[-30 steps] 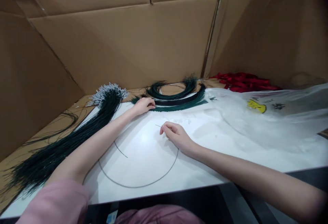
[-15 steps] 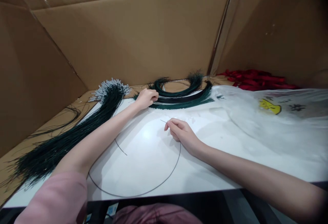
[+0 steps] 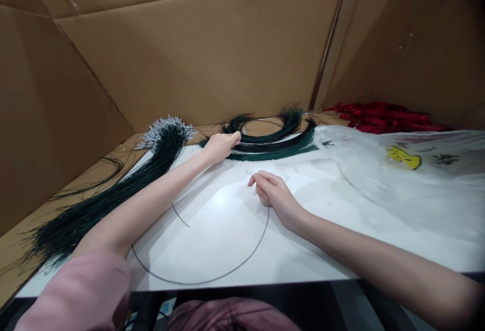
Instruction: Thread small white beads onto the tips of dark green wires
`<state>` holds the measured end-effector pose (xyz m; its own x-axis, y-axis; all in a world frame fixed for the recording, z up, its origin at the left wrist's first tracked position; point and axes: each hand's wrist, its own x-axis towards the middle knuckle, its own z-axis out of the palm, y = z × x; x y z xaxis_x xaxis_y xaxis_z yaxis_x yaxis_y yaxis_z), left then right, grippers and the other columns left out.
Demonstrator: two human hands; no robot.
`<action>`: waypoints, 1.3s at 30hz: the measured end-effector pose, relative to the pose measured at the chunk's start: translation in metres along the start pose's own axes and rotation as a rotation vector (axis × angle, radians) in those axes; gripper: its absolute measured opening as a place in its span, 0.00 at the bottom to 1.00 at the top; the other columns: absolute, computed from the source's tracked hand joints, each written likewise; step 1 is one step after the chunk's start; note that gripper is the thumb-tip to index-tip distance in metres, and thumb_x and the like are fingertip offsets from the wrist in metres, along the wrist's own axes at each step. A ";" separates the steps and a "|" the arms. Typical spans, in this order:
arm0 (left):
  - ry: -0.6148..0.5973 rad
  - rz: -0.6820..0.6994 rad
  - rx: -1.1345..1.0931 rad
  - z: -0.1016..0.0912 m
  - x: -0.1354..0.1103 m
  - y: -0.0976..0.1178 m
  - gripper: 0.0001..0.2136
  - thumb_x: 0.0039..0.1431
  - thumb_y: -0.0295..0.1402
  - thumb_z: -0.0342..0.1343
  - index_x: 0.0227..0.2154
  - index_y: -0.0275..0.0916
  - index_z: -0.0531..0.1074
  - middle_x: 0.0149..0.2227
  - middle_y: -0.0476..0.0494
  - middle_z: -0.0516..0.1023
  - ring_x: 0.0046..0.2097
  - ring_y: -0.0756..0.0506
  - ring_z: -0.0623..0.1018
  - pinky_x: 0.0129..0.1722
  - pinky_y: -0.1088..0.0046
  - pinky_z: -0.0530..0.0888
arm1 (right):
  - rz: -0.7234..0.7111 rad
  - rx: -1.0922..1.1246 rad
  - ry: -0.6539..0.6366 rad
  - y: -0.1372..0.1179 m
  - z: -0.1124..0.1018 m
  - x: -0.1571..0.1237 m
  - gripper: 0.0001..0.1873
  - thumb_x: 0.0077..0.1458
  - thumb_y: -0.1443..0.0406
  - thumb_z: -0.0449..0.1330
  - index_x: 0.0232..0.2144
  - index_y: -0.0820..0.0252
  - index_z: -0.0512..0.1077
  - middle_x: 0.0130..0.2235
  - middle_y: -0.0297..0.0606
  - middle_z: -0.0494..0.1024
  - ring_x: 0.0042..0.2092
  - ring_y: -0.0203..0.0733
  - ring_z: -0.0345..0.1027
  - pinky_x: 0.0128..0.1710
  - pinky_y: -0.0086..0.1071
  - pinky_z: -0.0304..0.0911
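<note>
My right hand (image 3: 273, 192) is closed in a pinch on one end of a thin dark cord (image 3: 212, 281); its tip pokes out past the fingertips. From there the cord curves in a wide loop over the white tabletop and passes behind my left forearm, and a loose end shows inside the loop. My left hand (image 3: 222, 147) is closed beside the curved dark green strands (image 3: 276, 153) at the back of the table. What its fingers grip, if anything, is hidden. Small white bits line the near edge of those strands.
A thick bundle of dark green strands (image 3: 113, 199) with pale tips lies along the left. Red ribbon (image 3: 390, 117) is heaped at the back right. A clear plastic bag (image 3: 379, 179) covers the table's right side. Cardboard walls (image 3: 197, 58) enclose the back and sides.
My left hand has shifted slightly right along the strands. My right hand keeps its pinch on the cord and has barely moved. The whole view has shifted a little.
</note>
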<state>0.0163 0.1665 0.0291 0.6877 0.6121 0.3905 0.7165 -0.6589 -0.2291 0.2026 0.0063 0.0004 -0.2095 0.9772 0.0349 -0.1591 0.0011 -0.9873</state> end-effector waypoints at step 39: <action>0.397 0.535 0.120 -0.045 -0.055 0.087 0.09 0.66 0.24 0.46 0.30 0.38 0.66 0.26 0.49 0.71 0.30 0.50 0.70 0.30 0.72 0.65 | -0.352 -0.068 0.157 -0.031 -0.013 0.001 0.15 0.59 0.53 0.58 0.32 0.58 0.70 0.31 0.33 0.69 0.22 0.30 0.41 0.22 0.32 0.36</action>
<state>0.0355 0.0554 0.0276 0.8726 -0.0074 0.4884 0.3128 -0.7595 -0.5704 0.2196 0.0098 0.0290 -0.0022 0.9350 0.3546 -0.1298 0.3514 -0.9272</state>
